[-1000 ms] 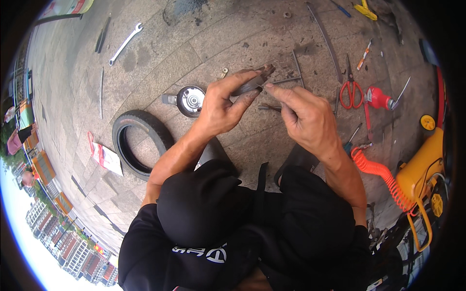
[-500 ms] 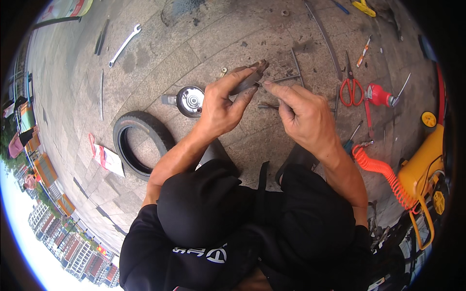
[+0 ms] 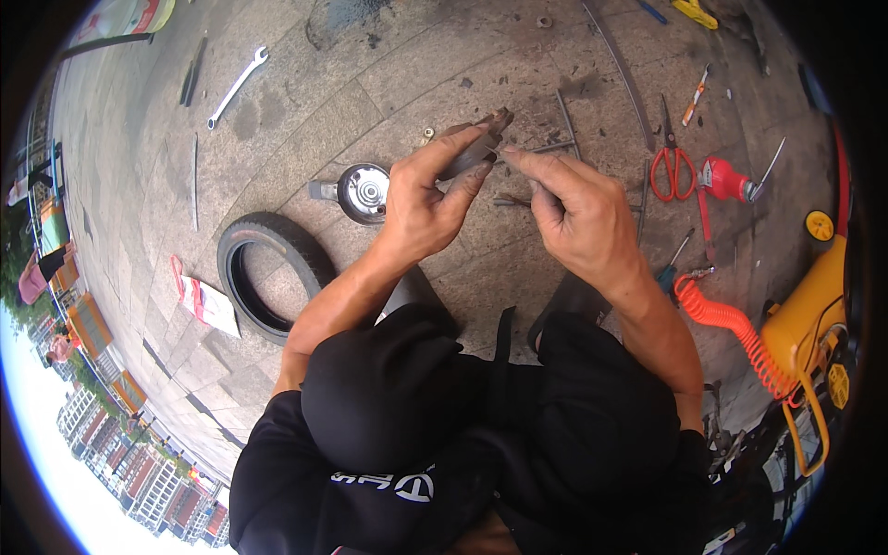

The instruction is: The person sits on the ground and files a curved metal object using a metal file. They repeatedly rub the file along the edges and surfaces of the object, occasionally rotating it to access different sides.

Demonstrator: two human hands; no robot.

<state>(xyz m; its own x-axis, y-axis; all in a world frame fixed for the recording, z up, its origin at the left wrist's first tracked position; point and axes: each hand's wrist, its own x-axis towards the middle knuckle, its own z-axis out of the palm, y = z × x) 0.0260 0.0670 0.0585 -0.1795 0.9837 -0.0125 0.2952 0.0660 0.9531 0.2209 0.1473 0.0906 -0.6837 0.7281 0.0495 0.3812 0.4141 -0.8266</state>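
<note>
My left hand (image 3: pixel 425 199) is closed round a dark grey, dirty curved piece that looks like a brake shoe (image 3: pixel 474 153). Its thumb and index finger run along the piece, and its brown far end sticks out past the fingertips. My right hand (image 3: pixel 585 205) is just to the right, index finger stretched toward the near side of that piece. Its thumb stands apart from the index finger, while the other fingers are curled and partly hidden. Left of my left hand, a round silver drum brake plate with an arm (image 3: pixel 363 191) lies on the paving.
A small black tyre (image 3: pixel 242 301) lies beside my left forearm. Around are a combination wrench (image 3: pixel 237 88), red-handled scissors (image 3: pixel 672 174), a red bottle (image 3: pixel 726 180), metal rods (image 3: pixel 566 125) and a screwdriver (image 3: pixel 668 273). A yellow air compressor (image 3: pixel 805 319) with an orange coiled hose (image 3: pixel 731 324) stands right.
The whole view has shifted very slightly. Both hands keep nearly the same place, my left still round the curved piece and my right index finger still beside it.
</note>
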